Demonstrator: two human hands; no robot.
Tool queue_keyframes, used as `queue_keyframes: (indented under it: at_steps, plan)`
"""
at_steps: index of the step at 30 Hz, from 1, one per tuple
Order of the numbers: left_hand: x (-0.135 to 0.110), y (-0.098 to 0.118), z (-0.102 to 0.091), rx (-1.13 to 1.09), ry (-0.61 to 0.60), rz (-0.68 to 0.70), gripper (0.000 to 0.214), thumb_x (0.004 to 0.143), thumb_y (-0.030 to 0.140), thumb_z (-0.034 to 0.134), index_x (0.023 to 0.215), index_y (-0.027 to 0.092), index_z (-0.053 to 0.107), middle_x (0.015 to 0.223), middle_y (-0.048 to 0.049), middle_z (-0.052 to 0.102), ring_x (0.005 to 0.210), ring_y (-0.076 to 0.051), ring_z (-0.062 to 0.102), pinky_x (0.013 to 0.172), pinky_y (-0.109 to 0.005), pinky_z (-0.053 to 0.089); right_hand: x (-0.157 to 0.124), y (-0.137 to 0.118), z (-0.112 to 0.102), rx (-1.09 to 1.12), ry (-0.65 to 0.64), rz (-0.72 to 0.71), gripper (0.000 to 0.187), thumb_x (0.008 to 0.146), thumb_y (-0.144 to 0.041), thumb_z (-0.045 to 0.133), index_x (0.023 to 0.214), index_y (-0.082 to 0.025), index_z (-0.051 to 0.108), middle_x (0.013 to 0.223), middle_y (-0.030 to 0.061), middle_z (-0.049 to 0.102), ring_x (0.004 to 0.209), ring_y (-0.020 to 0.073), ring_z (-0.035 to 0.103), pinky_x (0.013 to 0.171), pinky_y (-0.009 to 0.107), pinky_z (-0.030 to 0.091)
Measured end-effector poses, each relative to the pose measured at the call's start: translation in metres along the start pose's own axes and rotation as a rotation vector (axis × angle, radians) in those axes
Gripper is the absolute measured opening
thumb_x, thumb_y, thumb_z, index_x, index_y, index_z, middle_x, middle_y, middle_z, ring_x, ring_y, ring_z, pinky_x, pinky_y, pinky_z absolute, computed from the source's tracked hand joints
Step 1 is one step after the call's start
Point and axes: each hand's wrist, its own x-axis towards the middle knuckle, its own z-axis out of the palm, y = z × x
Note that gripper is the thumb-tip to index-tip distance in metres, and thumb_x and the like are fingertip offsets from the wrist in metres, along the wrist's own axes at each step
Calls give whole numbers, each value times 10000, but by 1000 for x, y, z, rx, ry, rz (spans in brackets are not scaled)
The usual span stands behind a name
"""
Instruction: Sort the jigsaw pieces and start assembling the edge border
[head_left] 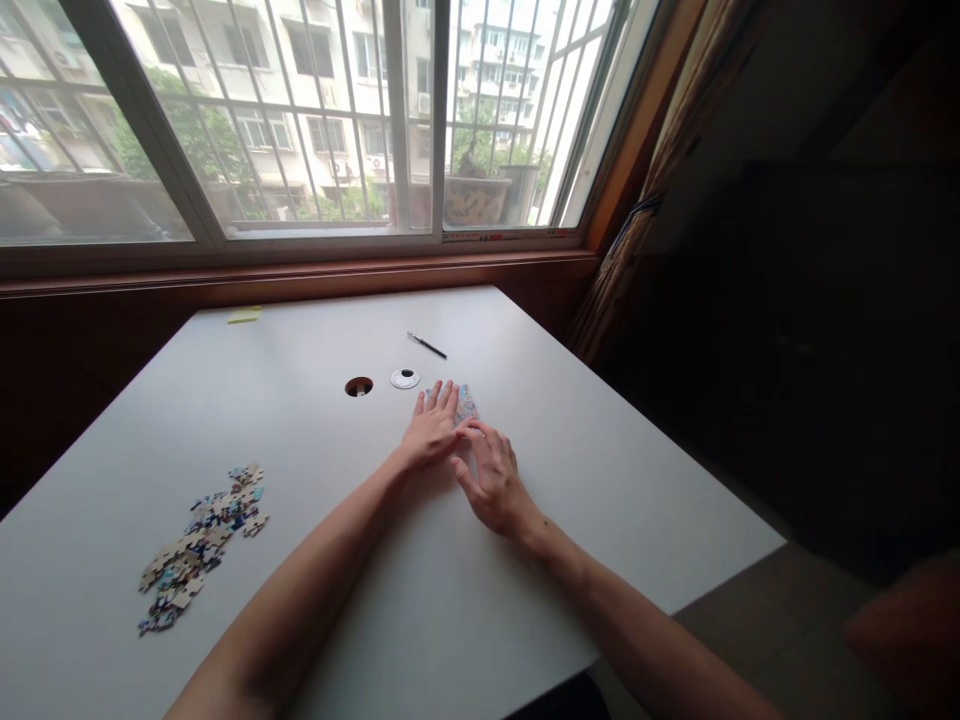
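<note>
A small joined patch of jigsaw pieces lies near the middle of the white table. My left hand rests flat on it with fingers stretched out, covering most of it. My right hand sits just to the right, fingers curved, its fingertips touching the patch's near edge beside the left hand. A heap of several loose jigsaw pieces lies far to the left, near the front edge, away from both hands.
A black pen lies beyond the hands. A round cable hole and its white cap are beside it. A yellow sticky note sits at the back edge. A barred window and a curtain stand behind.
</note>
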Motion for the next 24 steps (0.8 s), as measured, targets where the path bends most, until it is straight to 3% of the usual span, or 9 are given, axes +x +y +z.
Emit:
queue_keyframes:
  at_steps: [5,8,10,13,15,18,21,24]
  plan:
    - [-27,-5,-20,-147,79,-57,702,1002,411,289,1604,86,130,1684,-128,112,1570,-244,47,1269,-424,151,-2,6,4,-31,3,-48,413,979,-398,454,1315,-176,544,1402,155,526,1293,306,467,1095,492,380]
    - [-70,-13,-38,-195,83,-23,685,984,491,399,1583,185,269,1666,-89,228,1555,-251,164,1247,-415,246,-3,9,9,-94,-52,-124,423,979,-421,451,1329,-205,552,1421,135,537,1314,314,461,1087,490,381]
    - [-111,-26,-57,-242,136,114,627,979,471,455,1548,231,349,1643,-80,297,1534,-260,232,1243,-440,256,-5,10,11,-141,-106,-161,437,986,-433,436,1353,-221,538,1450,114,535,1357,318,432,1097,494,370]
    - [-179,-66,-96,-175,251,203,468,969,369,516,1417,234,513,1411,-111,588,1326,-249,514,1135,-421,413,-8,11,14,-208,-173,-164,464,1000,-447,397,1398,-236,506,1472,88,537,1398,324,400,1108,517,358]
    - [-222,-104,-123,-77,344,110,287,966,312,507,1193,216,655,1145,-88,714,1122,-235,623,1030,-403,480,-10,11,16,-238,-172,-155,471,1003,-449,380,1405,-236,503,1464,88,549,1397,328,408,1101,524,366]
    - [-273,-151,-150,77,416,-94,232,935,338,539,1042,198,691,1055,-79,717,1068,-251,620,1003,-414,477,-9,12,19,-262,-148,-157,459,1000,-442,381,1380,-226,521,1452,96,558,1396,330,415,1108,526,364]
    - [-297,-169,-159,150,254,-207,372,904,453,579,1191,229,659,1246,-84,650,1200,-287,552,1058,-444,436,-8,10,19,-270,-158,-171,459,998,-442,388,1379,-218,511,1478,99,528,1421,335,383,1123,532,347]
    - [-298,-165,-152,171,96,-241,635,863,605,600,1417,304,519,1457,-92,503,1343,-330,437,1102,-481,396,-7,5,17,-261,-170,-183,459,996,-448,393,1384,-228,501,1515,94,485,1448,334,345,1135,537,335]
